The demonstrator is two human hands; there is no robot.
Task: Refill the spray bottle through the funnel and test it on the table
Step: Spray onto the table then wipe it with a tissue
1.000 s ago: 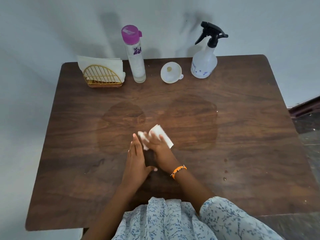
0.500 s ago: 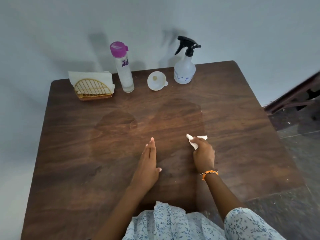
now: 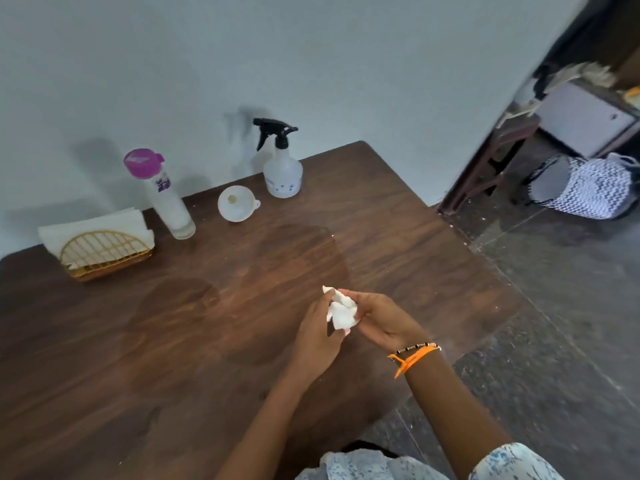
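A clear spray bottle (image 3: 283,171) with a black trigger head stands upright at the back of the dark wooden table (image 3: 398,244). A white funnel (image 3: 238,203) lies beside it, and left of that stands a tall bottle (image 3: 162,195) with a purple cap. Over the table's right part, my left hand (image 3: 317,332) and my right hand (image 3: 379,318) meet around a crumpled white tissue (image 3: 341,311); both hold it between their fingers. Damp dark patches (image 3: 301,258) mark the wood in front of the bottles.
A gold wire holder (image 3: 104,252) with white napkins sits at the back left. The table's right edge runs close to my right arm. Beyond it are a grey floor, a patterned bag (image 3: 588,188) and dark furniture legs (image 3: 485,168).
My head turned right, shifting the table left in view. My right hand lifted the tissue off the wood, and my left hand came up from the table to join it.
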